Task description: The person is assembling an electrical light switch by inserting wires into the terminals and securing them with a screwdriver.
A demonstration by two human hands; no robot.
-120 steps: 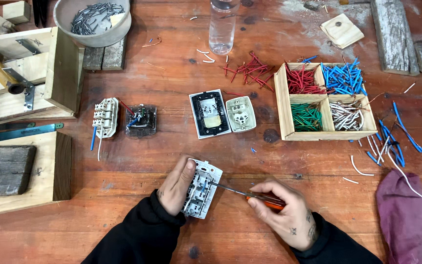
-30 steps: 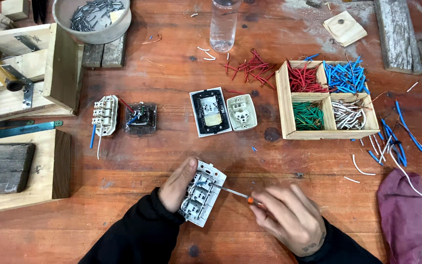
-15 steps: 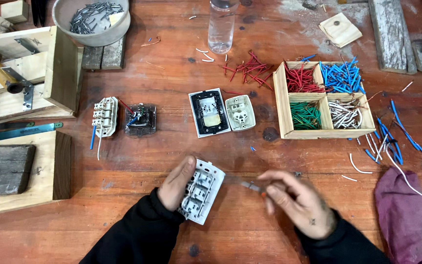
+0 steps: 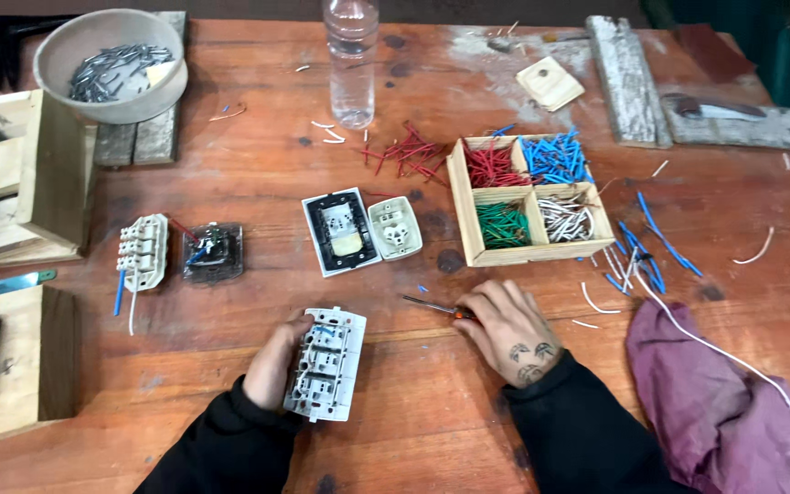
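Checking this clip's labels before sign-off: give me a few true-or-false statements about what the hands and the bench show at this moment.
1. The left hand holds the white switch module against the table. True.
2. The right hand rests on a hammer. False: it is on a small screwdriver lying on the table.
3. The screwdriver tip is in the module. False: it lies apart from it, to its right.
4. The divided wooden box holds red, blue, green and white wire pieces. True.
5. The purple cloth covers the box. False: it lies at the table's lower right.
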